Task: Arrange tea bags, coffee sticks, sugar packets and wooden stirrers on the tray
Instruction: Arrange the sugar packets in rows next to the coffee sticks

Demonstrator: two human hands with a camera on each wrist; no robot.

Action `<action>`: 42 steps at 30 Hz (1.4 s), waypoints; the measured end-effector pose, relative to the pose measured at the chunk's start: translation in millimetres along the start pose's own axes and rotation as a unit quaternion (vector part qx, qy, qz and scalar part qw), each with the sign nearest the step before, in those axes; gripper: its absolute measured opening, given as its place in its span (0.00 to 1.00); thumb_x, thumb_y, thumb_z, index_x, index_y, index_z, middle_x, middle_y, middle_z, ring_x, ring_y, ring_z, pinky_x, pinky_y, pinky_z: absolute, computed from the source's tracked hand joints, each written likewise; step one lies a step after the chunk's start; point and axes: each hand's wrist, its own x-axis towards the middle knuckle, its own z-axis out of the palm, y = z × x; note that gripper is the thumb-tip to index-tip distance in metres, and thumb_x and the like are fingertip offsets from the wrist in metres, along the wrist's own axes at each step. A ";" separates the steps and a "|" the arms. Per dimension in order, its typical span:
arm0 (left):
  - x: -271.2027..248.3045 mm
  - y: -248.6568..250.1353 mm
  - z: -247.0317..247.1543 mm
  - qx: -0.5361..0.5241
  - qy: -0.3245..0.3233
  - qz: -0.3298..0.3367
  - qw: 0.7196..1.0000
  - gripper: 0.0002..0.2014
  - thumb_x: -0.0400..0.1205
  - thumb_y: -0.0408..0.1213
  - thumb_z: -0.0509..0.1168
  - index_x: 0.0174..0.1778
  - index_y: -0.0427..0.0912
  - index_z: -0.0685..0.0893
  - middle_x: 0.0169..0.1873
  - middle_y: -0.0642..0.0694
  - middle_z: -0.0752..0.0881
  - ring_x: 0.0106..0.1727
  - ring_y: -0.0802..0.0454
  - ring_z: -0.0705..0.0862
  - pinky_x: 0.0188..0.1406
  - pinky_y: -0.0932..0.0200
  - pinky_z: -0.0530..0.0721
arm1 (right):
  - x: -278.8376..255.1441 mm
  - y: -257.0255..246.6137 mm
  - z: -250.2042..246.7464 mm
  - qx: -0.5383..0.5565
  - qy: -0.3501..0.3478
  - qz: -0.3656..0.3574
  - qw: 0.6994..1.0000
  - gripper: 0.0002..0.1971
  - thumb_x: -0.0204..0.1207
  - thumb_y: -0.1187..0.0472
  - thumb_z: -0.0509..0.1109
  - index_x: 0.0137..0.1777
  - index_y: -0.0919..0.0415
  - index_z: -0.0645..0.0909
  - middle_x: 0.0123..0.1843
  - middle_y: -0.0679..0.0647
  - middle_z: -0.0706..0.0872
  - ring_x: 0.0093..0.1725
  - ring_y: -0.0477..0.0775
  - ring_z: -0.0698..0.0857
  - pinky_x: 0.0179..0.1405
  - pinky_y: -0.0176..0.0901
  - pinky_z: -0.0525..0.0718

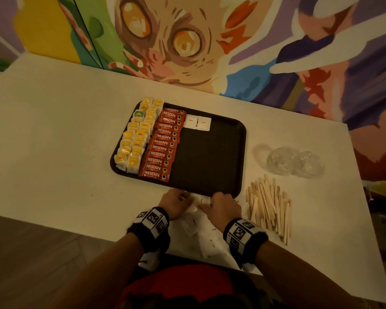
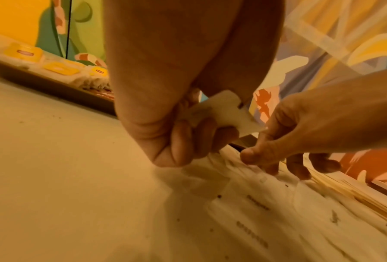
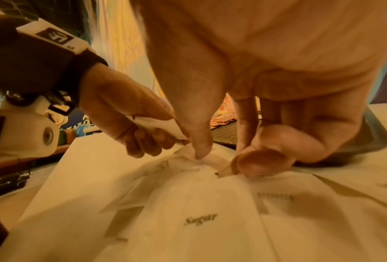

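On your white table the dark tray lies at centre, wooden stirrers and clear plastic lids at right, loose sugar packets at the lower centre.

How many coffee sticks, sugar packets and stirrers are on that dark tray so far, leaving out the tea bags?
Coffee sticks: 12
Sugar packets: 2
Wooden stirrers: 0, all lie beside the tray
Total on the tray: 14

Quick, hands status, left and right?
Left hand: grips a sugar packet.
Right hand: pinching a sugar packet off the table pile.
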 end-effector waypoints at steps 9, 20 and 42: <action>-15.6 -3.3 -22.7 -0.078 -0.004 0.016 0.997 0.08 0.83 0.42 0.67 0.51 0.43 0.87 0.43 0.49 0.88 0.41 0.55 0.85 0.36 0.69 0.79 | -1.0 -0.9 -2.5 0.160 -0.017 -0.009 0.987 0.17 0.78 0.39 0.69 0.47 0.53 0.85 0.38 0.47 0.86 0.39 0.47 0.85 0.36 0.43 0.84; -26.1 20.3 -45.3 -0.260 0.054 0.050 0.963 0.06 0.84 0.38 0.66 0.43 0.43 0.86 0.35 0.46 0.85 0.27 0.60 0.79 0.24 0.64 0.76 | 14.8 -30.7 -31.1 0.593 -0.086 0.006 0.800 0.12 0.76 0.62 0.77 0.57 0.61 0.84 0.55 0.59 0.91 0.51 0.57 0.92 0.52 0.53 0.91; 108.6 80.0 -108.7 -0.140 0.116 -0.091 0.979 0.15 0.76 0.42 0.74 0.59 0.48 0.84 0.61 0.45 0.81 0.57 0.46 0.83 0.46 0.53 0.87 | 167.9 -44.0 -98.9 0.389 0.035 0.144 0.909 0.18 0.76 0.61 0.76 0.66 0.58 0.82 0.64 0.58 0.85 0.33 0.47 0.83 0.46 0.48 0.92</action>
